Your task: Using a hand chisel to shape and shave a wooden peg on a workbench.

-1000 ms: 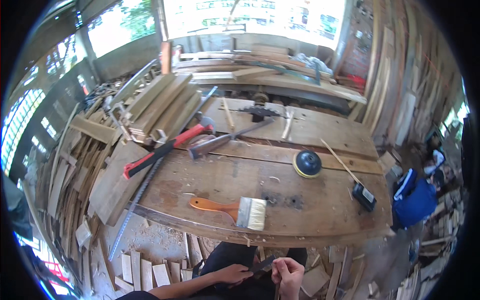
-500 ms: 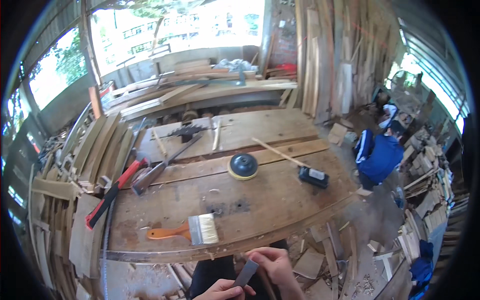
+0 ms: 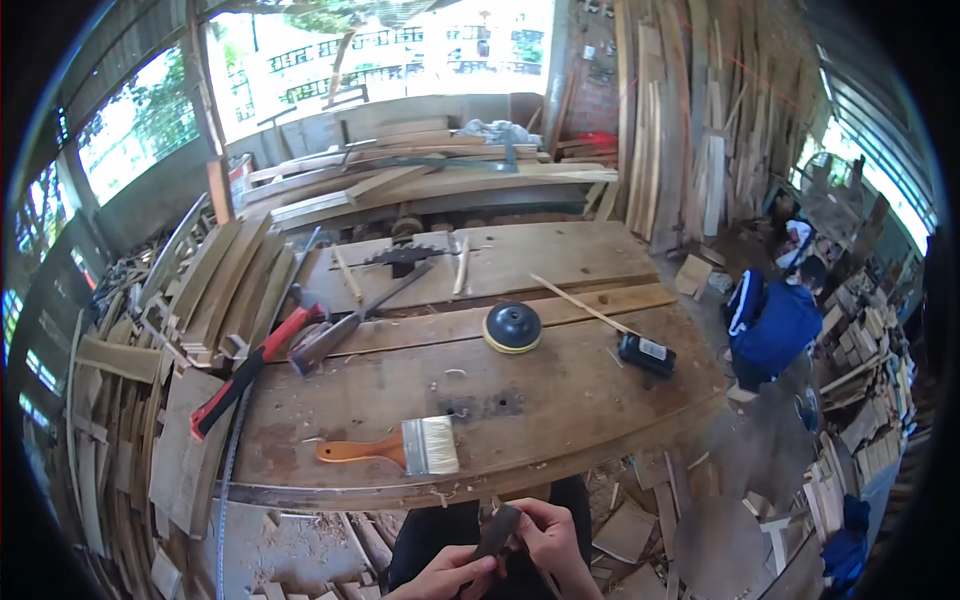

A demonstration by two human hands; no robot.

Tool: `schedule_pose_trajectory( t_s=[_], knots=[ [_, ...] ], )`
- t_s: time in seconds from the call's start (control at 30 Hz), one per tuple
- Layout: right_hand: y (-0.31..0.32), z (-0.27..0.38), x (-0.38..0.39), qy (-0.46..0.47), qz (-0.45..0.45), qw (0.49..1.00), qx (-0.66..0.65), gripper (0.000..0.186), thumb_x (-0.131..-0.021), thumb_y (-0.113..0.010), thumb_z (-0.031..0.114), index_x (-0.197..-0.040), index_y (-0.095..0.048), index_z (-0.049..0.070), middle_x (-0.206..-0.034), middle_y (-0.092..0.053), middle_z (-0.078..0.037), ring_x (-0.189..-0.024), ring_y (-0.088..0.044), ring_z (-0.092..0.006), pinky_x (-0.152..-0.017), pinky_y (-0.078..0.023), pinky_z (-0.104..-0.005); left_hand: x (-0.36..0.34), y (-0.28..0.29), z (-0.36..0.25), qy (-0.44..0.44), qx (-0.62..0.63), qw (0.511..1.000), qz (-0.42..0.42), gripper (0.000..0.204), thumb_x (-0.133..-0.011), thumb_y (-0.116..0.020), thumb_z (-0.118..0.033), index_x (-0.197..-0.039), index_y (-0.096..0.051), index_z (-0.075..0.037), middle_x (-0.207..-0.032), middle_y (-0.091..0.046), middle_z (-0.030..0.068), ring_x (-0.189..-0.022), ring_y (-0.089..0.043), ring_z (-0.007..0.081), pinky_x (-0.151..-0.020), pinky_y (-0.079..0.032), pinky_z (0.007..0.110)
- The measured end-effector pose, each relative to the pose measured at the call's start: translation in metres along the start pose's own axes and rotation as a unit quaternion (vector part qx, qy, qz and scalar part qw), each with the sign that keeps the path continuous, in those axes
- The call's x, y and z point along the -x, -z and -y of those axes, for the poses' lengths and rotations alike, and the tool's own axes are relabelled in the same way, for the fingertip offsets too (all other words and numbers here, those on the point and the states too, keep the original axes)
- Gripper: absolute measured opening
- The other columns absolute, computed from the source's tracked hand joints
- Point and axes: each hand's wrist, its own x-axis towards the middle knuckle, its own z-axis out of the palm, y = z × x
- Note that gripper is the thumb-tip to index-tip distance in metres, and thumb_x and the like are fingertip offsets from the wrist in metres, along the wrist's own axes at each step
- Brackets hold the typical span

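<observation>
My left hand (image 3: 455, 573) is closed on a dark grey flat strip (image 3: 497, 530), thumb lying along its lower end. My right hand (image 3: 550, 533) is closed at the strip's upper right side, fingertips touching it; what else those fingers pinch is partly hidden. Both hands are over my lap, just below the bench's near edge. On the wooden workbench (image 3: 350, 400) above them lies a paintbrush (image 3: 430, 446) with an orange handle and pale bristles. Beyond it sits a round black sanding pad (image 3: 512, 327) with a yellowish rim.
A red-and-black handsaw (image 3: 250, 375) and a dark long-handled tool (image 3: 330, 340) lie at the bench's left. A circular saw blade (image 3: 405, 256) protrudes from the tabletop. A black block with a stick (image 3: 645, 354) lies right. A person in blue (image 3: 775, 325) crouches among wood scraps.
The whole view has shifted, so the bench things sit farther right. The right hand has come lower beside the strip, which now shows a darker face.
</observation>
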Motion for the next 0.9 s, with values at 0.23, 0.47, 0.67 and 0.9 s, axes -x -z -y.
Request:
schedule_pose_trajectory(
  t_s=[0.23,0.47,0.67,0.9],
  knots=[
    [-0.014,-0.006,0.002,0.048,-0.086,0.995,0.001,0.019,-0.093,-0.047,0.01,-0.097,-0.06,-0.003,-0.056,-0.049,0.001,-0.044,-0.042,-0.0065,-0.041,-0.034,-0.0223,-0.005,-0.012,0.007,-0.011,-0.031,0.998,-0.061,0.044,-0.098,-0.034,-0.035,-0.08,-0.053,0.0,-0.043,-0.039,0.0024,-0.031,-0.037,0.0126,-0.03,-0.031,0.024],
    [-0.017,0.007,0.004,0.008,-0.148,0.989,0.031,0.022,-0.091,-0.054,0.019,-0.082,-0.063,0.001,-0.055,-0.047,0.003,-0.044,-0.039,-0.0044,-0.04,-0.027,-0.0197,0.004,-0.01,0.008,-0.001,0.028,0.997,-0.067,0.044,-0.098,-0.035,-0.035,-0.078,-0.052,0.0,-0.044,-0.039,0.0013,-0.032,-0.037,0.0116,-0.031,-0.032,0.024],
    [0.015,-0.005,0.007,-0.015,-0.142,0.989,-0.046,0.019,-0.089,-0.053,0.012,-0.082,-0.063,-0.003,-0.055,-0.05,0.001,-0.048,-0.046,-0.0047,-0.044,-0.035,-0.0181,-0.007,-0.013,0.003,0.028,0.043,0.998,-0.043,0.044,-0.097,-0.036,-0.037,-0.078,-0.053,0.0,-0.044,-0.04,0.002,-0.032,-0.038,0.0125,-0.032,-0.032,0.024],
    [-0.006,0.033,-0.024,0.093,-0.124,0.982,0.111,0.029,-0.091,-0.052,0.017,-0.07,-0.06,-0.001,-0.054,-0.048,0.003,-0.052,-0.043,-0.0024,-0.047,-0.032,-0.0192,-0.008,-0.007,0.008,-0.038,0.104,0.993,-0.044,0.049,-0.098,-0.03,-0.034,-0.086,-0.053,0.007,-0.044,-0.041,0.0067,-0.035,-0.042,0.0176,-0.036,-0.036,0.027]
  ],
)
